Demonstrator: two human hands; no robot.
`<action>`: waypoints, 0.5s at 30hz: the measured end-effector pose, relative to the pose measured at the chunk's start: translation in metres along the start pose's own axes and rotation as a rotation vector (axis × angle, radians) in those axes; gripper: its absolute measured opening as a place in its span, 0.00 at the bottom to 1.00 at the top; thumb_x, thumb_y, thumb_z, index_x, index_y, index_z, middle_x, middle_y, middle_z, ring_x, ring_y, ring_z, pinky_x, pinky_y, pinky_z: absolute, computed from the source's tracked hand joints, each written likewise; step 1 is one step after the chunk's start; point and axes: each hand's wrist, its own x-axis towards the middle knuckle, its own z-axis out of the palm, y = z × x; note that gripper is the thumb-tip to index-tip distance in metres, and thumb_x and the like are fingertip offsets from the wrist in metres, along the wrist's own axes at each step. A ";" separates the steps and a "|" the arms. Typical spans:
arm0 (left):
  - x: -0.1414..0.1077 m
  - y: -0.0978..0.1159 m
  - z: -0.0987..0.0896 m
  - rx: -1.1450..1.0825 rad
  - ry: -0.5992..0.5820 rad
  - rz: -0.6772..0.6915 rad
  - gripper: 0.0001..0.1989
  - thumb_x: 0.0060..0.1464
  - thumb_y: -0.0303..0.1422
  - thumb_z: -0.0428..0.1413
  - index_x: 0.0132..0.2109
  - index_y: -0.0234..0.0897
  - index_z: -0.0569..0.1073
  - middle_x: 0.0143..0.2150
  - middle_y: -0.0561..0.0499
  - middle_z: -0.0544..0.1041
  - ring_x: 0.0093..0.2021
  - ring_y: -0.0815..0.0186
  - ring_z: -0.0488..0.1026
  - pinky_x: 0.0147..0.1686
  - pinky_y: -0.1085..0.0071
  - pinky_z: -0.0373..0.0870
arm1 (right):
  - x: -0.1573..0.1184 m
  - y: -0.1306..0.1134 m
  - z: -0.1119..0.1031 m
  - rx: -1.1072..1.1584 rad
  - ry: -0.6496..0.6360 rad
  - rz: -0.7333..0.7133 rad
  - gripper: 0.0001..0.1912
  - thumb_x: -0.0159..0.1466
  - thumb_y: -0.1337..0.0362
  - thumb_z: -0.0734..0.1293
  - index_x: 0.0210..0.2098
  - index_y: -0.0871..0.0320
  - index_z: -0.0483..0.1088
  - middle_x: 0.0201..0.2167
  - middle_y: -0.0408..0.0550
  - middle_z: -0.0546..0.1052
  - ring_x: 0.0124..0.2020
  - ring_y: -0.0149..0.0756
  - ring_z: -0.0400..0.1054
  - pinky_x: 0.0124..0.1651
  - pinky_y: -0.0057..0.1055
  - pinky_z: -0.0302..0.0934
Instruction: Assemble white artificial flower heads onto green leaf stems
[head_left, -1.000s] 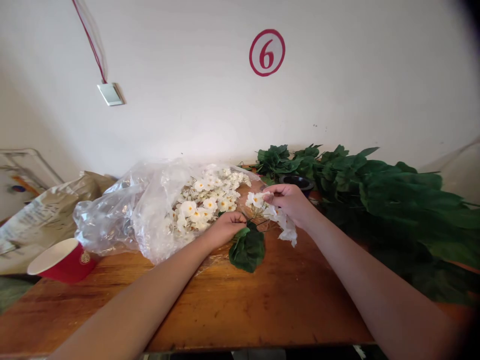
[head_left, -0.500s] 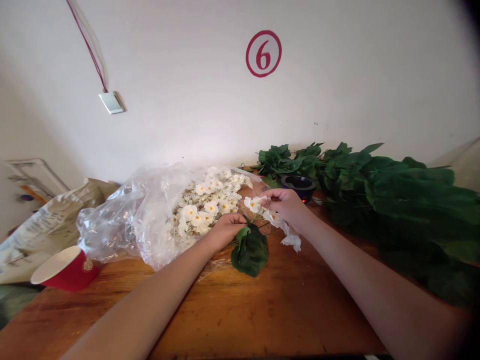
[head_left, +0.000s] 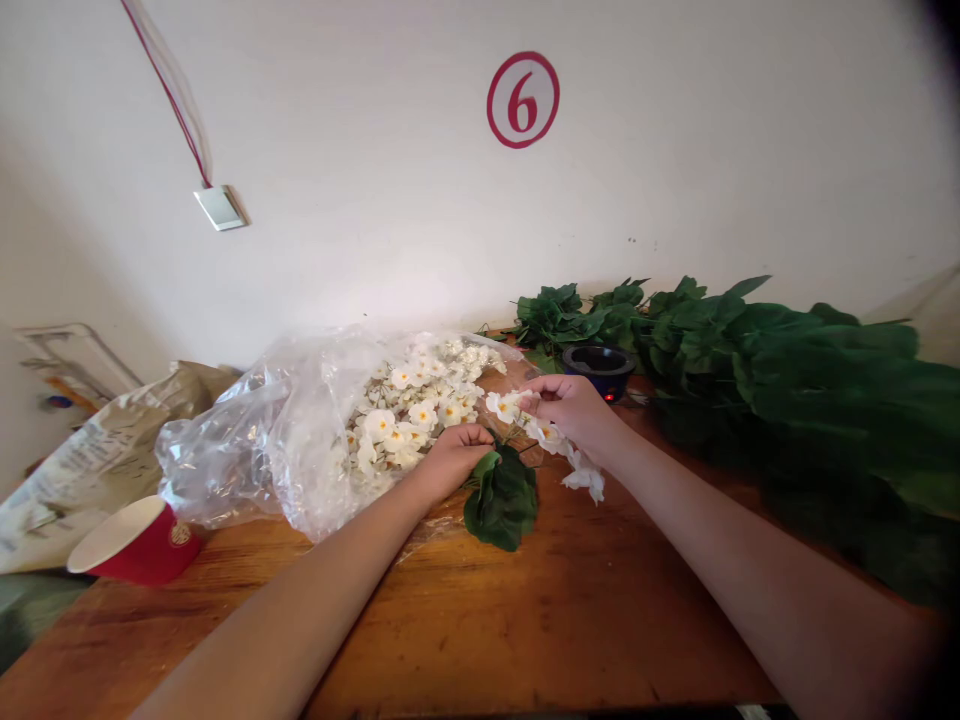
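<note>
Only slight movement shows since a second ago: the right hand [head_left: 574, 405] sits a little lower against the dark blue pot [head_left: 611, 374] behind it, whose red light [head_left: 610, 398] is now uncovered. Thumb and forefinger of that hand are pinched on a white flower spray [head_left: 546, 434], which droops beneath the palm above the worktop [head_left: 487, 620]. Just beside it, the left hand [head_left: 454, 460] has its fingers closed together on a green leaf cluster [head_left: 501, 505] near the leaf base, much as before; a thin dark stem reaches from there toward the spray. Beyond the left hand, more white flowers [head_left: 409, 410] with yellow centres spill from a clear plastic bag [head_left: 307, 440]. A long heap of green foliage [head_left: 795, 380] lies to the right, past the pot. At the far left a red paper cup [head_left: 146, 545] leans tilted near a beige sack [head_left: 112, 460]. On the wall above is a circled red 6 [head_left: 523, 103].
</note>
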 end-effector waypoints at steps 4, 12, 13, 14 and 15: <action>0.000 0.000 0.000 0.002 -0.004 0.002 0.06 0.39 0.31 0.60 0.25 0.33 0.71 0.21 0.55 0.70 0.21 0.74 0.63 0.24 0.76 0.57 | 0.000 0.000 -0.001 0.017 0.016 -0.002 0.17 0.48 0.53 0.74 0.32 0.58 0.77 0.27 0.44 0.75 0.27 0.31 0.64 0.30 0.29 0.59; 0.000 0.000 0.000 0.013 -0.013 0.013 0.07 0.39 0.31 0.61 0.25 0.33 0.70 0.21 0.55 0.69 0.21 0.74 0.62 0.24 0.76 0.57 | -0.001 0.000 0.000 -0.049 -0.013 0.018 0.18 0.49 0.53 0.73 0.34 0.59 0.76 0.27 0.45 0.74 0.27 0.31 0.63 0.29 0.29 0.58; 0.000 0.000 0.000 0.011 -0.016 0.013 0.07 0.39 0.31 0.61 0.25 0.33 0.70 0.21 0.55 0.69 0.21 0.74 0.62 0.24 0.76 0.57 | -0.001 0.000 0.001 -0.052 -0.017 0.018 0.17 0.49 0.53 0.73 0.34 0.59 0.76 0.28 0.44 0.74 0.27 0.31 0.63 0.30 0.29 0.58; 0.000 0.000 0.000 0.010 -0.017 0.010 0.07 0.39 0.31 0.61 0.25 0.33 0.70 0.21 0.55 0.69 0.21 0.74 0.62 0.24 0.76 0.57 | -0.001 -0.001 0.001 -0.058 -0.020 0.014 0.17 0.50 0.54 0.73 0.33 0.59 0.76 0.28 0.44 0.74 0.27 0.31 0.64 0.31 0.29 0.58; 0.000 0.000 0.000 0.009 -0.019 0.007 0.07 0.39 0.31 0.61 0.25 0.33 0.70 0.21 0.55 0.69 0.21 0.74 0.62 0.24 0.76 0.57 | -0.002 -0.002 0.001 -0.068 -0.026 0.009 0.16 0.50 0.54 0.73 0.33 0.59 0.75 0.28 0.44 0.74 0.28 0.31 0.64 0.31 0.29 0.58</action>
